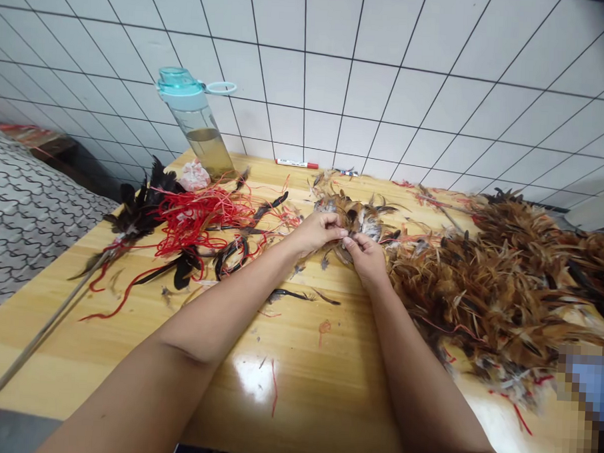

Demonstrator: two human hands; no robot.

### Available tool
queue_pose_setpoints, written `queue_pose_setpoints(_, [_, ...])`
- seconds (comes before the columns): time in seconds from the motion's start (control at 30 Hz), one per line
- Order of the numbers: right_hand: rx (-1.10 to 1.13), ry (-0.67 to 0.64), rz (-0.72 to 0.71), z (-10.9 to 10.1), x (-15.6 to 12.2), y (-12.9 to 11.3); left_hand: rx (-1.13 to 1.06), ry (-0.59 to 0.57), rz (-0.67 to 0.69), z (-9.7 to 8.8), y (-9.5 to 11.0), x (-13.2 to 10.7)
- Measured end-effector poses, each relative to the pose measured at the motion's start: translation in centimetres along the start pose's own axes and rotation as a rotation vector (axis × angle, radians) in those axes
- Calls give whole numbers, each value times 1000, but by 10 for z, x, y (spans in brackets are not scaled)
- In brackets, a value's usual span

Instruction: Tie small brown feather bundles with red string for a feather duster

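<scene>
Near the middle of the table, my left hand [318, 234] and my right hand [367, 257] meet, thumbs and fingertips pinched almost together. Between them they grip small brown-grey feathers [350, 240], mostly covered by the fingers. Just behind lies a small heap of loose feathers [350, 208]. A large mass of brown feathers [485, 274] spreads to the right of my right hand. Left of my left forearm is a tangle of red string [205, 212], with several dark feathers lying around it.
A stick [52, 324] with a tuft of black feathers [143, 203] at its end crosses the table's left side. A tall bottle [206, 132] stands at the back left. A marker [295, 163] lies by the tiled wall [328, 81]. Feather scraps and string bits dot the wooden table [319, 387].
</scene>
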State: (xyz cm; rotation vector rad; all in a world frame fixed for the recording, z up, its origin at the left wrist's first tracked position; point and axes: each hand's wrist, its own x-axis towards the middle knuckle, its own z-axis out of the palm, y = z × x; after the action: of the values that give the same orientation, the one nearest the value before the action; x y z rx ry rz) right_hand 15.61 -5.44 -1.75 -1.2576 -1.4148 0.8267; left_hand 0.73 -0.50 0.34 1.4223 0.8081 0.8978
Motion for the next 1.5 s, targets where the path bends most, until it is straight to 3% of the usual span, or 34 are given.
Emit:
queue_pose_setpoints(0.3, [156,17,125,0,2,1,1,-49,1,-3,9,-2])
queue_pose_setpoints(0.4, [217,54,146,-1,4,5,237,-67,35,-11,20,-5])
queue_pose_setpoints(0.57, [213,71,153,-1,7,12,802,-348,93,-18,39,-16])
queue_pose_setpoints(0.73, [209,100,134,1,9,16,990,-470,105,-18,34,-28])
queue_pose_setpoints(0.87, [143,83,113,3,7,12,972,-408,186,-21,14,-38])
queue_pose_setpoints(1.0, [21,90,101,5,4,10,1003,-263,289,-22,1,-48])
queue_pose_setpoints(1.2, [-183,89,7,7,-2,10,998,-125,451,-19,6,-56])
queue_pose_setpoints(1.5, [-375,26,-164,12,-6,3,1075,45,573,-24,0,-44])
